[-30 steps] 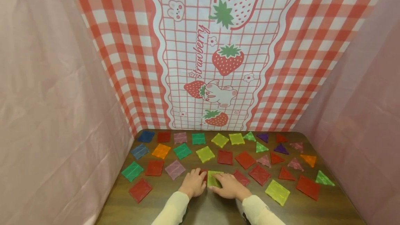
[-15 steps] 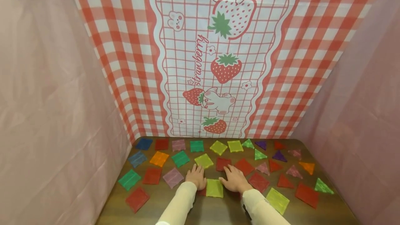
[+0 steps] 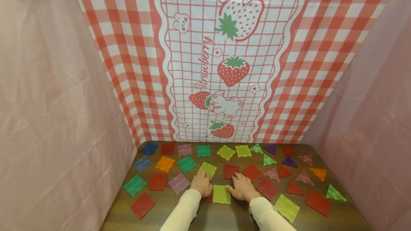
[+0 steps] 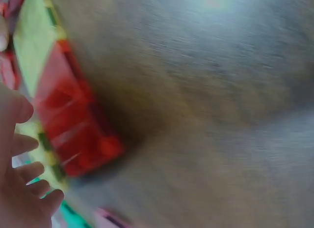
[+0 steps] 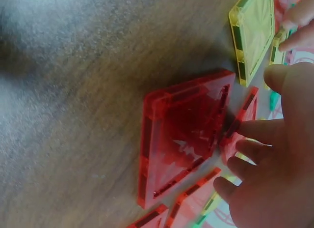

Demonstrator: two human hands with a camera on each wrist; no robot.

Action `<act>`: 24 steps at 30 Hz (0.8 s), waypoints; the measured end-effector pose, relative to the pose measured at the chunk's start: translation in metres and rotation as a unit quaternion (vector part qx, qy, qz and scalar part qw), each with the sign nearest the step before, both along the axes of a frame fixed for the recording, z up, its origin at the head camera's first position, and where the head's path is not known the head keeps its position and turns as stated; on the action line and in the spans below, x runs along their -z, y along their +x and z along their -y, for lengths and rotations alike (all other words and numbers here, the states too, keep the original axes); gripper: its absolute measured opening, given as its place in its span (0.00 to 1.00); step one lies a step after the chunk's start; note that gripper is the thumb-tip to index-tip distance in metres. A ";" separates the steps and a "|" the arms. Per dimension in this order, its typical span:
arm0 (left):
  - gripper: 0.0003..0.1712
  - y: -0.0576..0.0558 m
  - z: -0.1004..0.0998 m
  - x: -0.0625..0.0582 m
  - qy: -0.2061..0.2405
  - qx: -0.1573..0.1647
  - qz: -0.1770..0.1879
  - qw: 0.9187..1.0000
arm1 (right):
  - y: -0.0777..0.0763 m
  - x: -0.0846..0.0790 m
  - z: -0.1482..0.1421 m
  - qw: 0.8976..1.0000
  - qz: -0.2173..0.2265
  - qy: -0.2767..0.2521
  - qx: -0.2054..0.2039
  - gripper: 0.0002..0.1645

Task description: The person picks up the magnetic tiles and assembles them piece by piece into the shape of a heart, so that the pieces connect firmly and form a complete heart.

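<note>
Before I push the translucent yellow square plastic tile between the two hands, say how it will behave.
The yellow tile should stay stiff, given its straight, framed edges. Being thin, it is probably light. Lying flat, it will likely slide rather than roll.

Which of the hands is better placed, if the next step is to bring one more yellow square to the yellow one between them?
Probably the left hand: in the head view its fingers overlap the near edge of a yellow square. The right hand is by a red square.
</note>
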State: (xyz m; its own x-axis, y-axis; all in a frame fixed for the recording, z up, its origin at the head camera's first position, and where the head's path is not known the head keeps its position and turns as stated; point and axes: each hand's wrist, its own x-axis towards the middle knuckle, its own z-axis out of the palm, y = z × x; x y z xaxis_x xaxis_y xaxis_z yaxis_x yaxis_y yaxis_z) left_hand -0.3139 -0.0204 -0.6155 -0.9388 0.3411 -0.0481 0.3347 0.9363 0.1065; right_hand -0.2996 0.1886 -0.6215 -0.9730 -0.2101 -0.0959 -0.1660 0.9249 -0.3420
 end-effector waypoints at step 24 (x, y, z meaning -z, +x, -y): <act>0.25 0.007 0.016 0.005 -0.023 0.002 -0.019 1.000 | 0.008 0.008 0.009 0.999 -0.029 0.017 -0.008 0.37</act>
State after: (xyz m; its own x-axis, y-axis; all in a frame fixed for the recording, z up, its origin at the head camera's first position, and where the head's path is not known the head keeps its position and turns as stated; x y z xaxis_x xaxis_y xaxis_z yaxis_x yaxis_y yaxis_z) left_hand -0.3070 -0.0360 -0.6203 -0.9388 0.3435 -0.0276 0.3419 0.9384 0.0509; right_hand -0.2917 0.1796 -0.6291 -0.9736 -0.2237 -0.0457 -0.2001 0.9326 -0.3004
